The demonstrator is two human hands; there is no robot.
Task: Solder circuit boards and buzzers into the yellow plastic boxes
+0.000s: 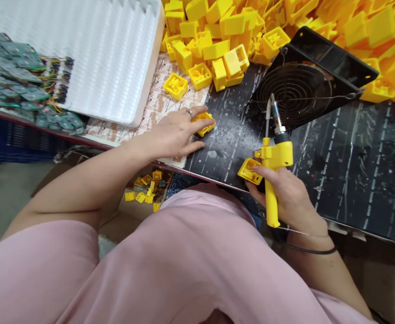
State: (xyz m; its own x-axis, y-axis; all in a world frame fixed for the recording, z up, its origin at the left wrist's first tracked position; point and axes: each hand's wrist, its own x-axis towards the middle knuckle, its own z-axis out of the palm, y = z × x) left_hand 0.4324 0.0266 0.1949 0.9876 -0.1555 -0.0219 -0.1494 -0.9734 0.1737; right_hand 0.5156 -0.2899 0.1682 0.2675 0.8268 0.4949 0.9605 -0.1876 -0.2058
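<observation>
My left hand (175, 132) lies over a small yellow plastic casing (206, 126) on the bench. Its fingers are stretched out and touch the casing, with the thumb apart from it. Closed around the yellow handle of a soldering gun (275, 155) is my right hand (290, 193); the gun's metal tip and solder feed tube point away from me. The same hand pinches a second yellow casing (250, 172) by the bench's front edge, its hollow side showing. Part of the grip is hidden behind the handle.
A black fan (292, 85) leans just beyond the soldering tip. Behind it spreads a big heap of yellow casings (217, 27). Wired green circuit boards (18, 76) lie on a white foam tray (109, 54) at left. Below the bench, a box (119, 218) contains yellow pieces.
</observation>
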